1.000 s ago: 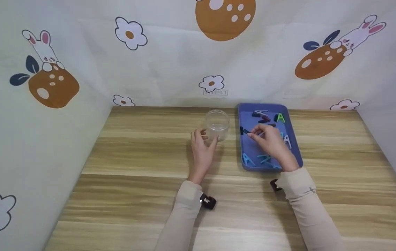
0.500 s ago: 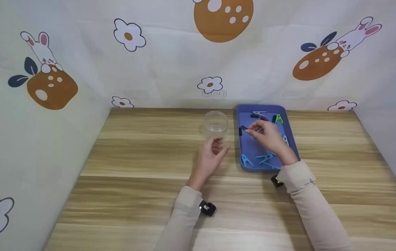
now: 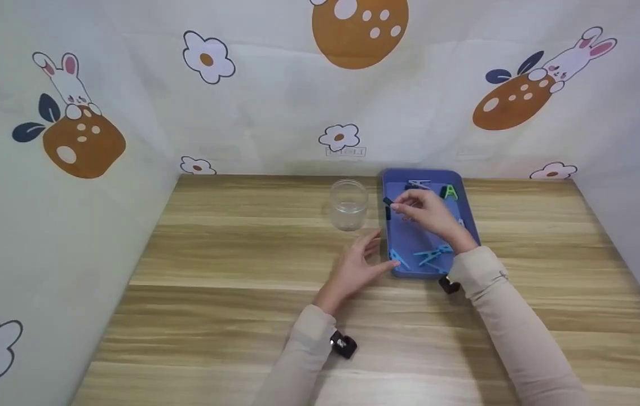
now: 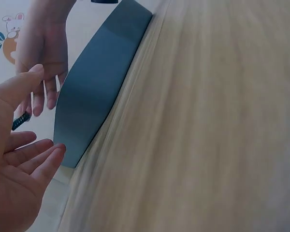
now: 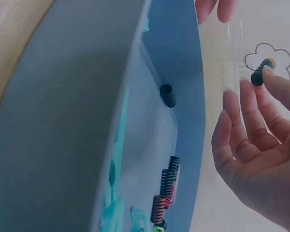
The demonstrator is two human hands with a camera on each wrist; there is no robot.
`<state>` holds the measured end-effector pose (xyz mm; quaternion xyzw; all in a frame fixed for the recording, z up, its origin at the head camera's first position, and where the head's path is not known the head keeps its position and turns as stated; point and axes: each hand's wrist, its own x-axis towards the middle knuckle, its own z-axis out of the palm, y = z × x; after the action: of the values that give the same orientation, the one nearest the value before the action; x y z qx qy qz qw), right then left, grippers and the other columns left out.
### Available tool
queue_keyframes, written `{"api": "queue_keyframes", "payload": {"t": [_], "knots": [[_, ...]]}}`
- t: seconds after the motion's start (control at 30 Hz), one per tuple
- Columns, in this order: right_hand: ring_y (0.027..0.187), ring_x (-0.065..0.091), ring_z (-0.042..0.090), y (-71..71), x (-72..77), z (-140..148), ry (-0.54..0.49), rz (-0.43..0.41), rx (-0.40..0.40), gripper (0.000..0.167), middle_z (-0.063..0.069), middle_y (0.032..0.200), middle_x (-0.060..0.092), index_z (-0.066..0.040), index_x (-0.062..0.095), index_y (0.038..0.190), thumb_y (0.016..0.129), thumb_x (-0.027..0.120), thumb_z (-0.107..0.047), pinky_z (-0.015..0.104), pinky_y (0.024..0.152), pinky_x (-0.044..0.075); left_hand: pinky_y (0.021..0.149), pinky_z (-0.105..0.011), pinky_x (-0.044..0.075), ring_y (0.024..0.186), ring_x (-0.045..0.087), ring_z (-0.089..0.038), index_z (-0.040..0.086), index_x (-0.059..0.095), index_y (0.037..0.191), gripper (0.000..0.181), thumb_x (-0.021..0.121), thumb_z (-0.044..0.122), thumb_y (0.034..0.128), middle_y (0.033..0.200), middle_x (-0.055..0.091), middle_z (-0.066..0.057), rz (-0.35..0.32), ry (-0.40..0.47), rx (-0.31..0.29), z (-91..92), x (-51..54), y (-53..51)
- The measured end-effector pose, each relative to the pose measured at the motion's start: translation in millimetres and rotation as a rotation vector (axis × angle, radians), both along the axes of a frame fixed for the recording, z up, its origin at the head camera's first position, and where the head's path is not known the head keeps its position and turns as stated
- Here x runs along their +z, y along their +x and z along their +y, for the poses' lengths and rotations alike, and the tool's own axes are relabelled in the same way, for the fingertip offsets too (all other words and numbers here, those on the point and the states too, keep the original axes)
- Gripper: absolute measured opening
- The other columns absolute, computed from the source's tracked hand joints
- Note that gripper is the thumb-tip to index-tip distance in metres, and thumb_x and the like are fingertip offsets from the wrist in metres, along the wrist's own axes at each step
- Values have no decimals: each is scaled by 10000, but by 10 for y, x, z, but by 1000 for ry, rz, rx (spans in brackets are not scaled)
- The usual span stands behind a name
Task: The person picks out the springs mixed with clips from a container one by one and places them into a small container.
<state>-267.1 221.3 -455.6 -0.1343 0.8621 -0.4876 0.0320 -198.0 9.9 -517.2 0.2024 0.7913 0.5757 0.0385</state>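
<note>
My right hand (image 3: pixel 428 215) pinches a small dark coil spring (image 5: pixel 260 75) between thumb and fingertips, above the left side of the blue tray (image 3: pixel 469 206). Another dark spring (image 5: pixel 168 95) lies inside by the tray wall. My left hand (image 3: pixel 356 268) holds nothing; its fingers are spread and slightly bent in the left wrist view, and its thumb is by the tray's near left corner. Close to that thumb lies a blue clothespin (image 3: pixel 398 259). A clear round jar (image 3: pixel 348 197) stands upright left of the tray. The right hand hides part of the tray's contents.
More blue clothespins (image 3: pixel 428 256), a green clothespin (image 3: pixel 450 192) and a pale clothespin (image 3: pixel 420 184) lie in the tray, with several dark and reddish springs (image 5: pixel 158 209). A patterned cloth wall (image 3: pixel 274 101) stands behind the wooden table (image 3: pixel 212 316).
My left hand has left the jar and moved right and nearer, to the tray's near left corner, its fingers spreading. The right hand has shifted slightly left and away with the spring.
</note>
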Motion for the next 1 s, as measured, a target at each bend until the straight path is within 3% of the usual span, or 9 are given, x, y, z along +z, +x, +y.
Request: {"api": "queue_keyframes", "payload": {"t": [0.2, 0.4, 0.73, 1.0], "knots": [[833, 712, 231, -102, -15, -22, -76, -76, 21, 276, 215, 1046, 726, 84, 707, 1154, 1046, 677, -168, 324, 774, 642, 1177, -331, 483, 1432, 544, -330, -21, 411, 1592, 903, 903, 164, 857, 1567, 516, -225, -34, 5, -65, 45, -1, 0], [829, 669, 186, -188, -6, -75, -103, -145, 43, 303, 138, 1038, 705, 64, 697, 1187, 1053, 673, -207, 297, 774, 608, 1203, -349, 452, 1478, 478, -359, -64, 376, 1593, 900, 882, 93, 866, 1591, 463, -269, -45, 38, -124, 78, -23, -12], [765, 620, 137, -316, -12, -180, -151, -226, 98, 279, -68, 899, 696, 36, 701, 1201, 1045, 684, -194, 307, 753, 596, 1208, -363, 451, 1479, 468, -383, -85, 381, 1582, 842, 846, 87, 902, 1614, 441, -264, -70, 37, -133, 83, -43, -31], [788, 609, 157, -385, -4, -242, -194, -265, 128, 245, -11, 875, 675, 10, 702, 1184, 1041, 689, -188, 272, 716, 552, 1218, -356, 433, 1494, 453, -358, -60, 368, 1597, 849, 841, 115, 914, 1637, 407, -252, -112, 36, -135, 64, -31, -11]]}}
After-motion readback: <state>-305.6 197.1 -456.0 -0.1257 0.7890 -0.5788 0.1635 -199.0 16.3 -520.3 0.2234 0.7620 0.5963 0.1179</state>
